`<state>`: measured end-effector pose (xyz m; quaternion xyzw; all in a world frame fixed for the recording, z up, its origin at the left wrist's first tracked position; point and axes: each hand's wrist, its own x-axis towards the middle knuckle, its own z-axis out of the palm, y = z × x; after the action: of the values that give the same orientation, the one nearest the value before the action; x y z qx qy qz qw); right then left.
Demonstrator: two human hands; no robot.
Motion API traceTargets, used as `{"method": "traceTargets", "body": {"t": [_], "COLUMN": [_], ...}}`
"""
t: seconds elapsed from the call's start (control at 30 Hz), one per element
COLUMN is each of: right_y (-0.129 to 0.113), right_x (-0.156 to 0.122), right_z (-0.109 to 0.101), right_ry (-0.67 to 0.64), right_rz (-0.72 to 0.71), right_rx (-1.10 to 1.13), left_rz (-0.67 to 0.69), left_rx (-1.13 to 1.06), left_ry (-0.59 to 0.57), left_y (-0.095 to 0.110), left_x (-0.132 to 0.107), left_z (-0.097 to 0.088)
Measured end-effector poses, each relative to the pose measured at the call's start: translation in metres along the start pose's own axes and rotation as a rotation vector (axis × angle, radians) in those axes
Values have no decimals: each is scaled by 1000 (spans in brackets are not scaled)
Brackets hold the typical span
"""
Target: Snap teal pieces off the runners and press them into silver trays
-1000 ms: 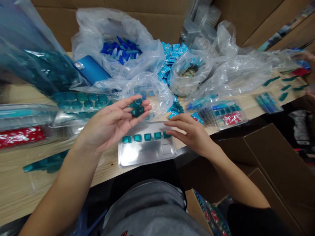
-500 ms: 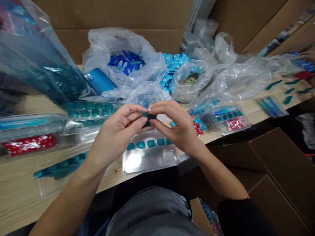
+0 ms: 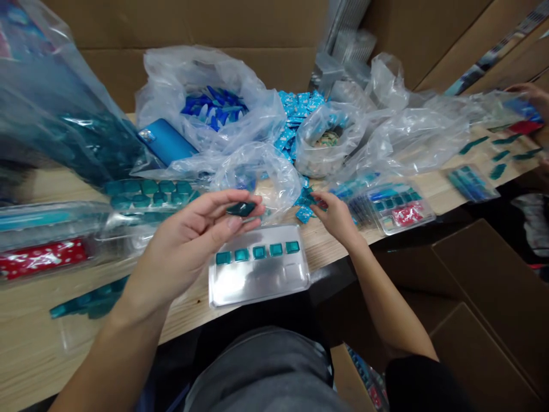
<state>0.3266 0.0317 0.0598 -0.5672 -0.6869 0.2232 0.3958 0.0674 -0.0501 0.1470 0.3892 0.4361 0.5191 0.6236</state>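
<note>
Wooden table (image 3: 30, 355), plastic bags (image 3: 171, 74), blister tray (image 3: 257, 283)

a dark teal faceted piece (image 3: 241, 209) is pinched between the thumb and fingertips of the left hand (image 3: 193, 240), just above the far edge of a shiny clear plastic tray (image 3: 240, 286), where five square teal pieces (image 3: 258, 252) sit evenly spaced in one straight row along the far side.

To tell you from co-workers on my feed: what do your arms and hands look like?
The left hand and right hand are bare, no gloves or rings. A black sleeve ends on the right arm; the left arm shows none.
</note>
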Motion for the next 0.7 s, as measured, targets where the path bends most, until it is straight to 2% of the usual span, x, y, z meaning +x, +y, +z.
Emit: {"method": "traceTargets", "body": {"t": [0.07, 0.13, 0.27, 0.33, 0.43, 0.5, 0.53, 0.63, 0.7], "right_y": [-16, -50, -119, -135, -134, -122, -114, -90, -77], "right_x": [-9, -23, -49, -57, -60, -60, -60, -61, -65], "right_z": [0, -3, -9, -7, -4, -4, -5, -10, -14], "right_ry": [36, 27, -305, -359, -308, -214, -157, 7, 69], "right_rz": [-35, -70, 18, 23, 58, 98, 120, 189, 221], "right_rx": [52, 240, 747, 851, 871, 856, 852, 851, 841], "left_rz": [90, 183, 429, 553, 641, 593, 535, 250, 91], "left_rx": [35, 114, 419, 571, 690, 765, 819, 1049, 1176], "left_ry": [1, 18, 25, 23, 45, -30, -119, -433, -555], "left_y": [-4, -6, -11, -13, -15, -15, -15, -20, -23], "left_x": [-7, -15, -27, -30, -36, -43, -47, -56, -55], "left_z": [2, 6, 13, 13, 6, -1, -6, -17, -23]}}
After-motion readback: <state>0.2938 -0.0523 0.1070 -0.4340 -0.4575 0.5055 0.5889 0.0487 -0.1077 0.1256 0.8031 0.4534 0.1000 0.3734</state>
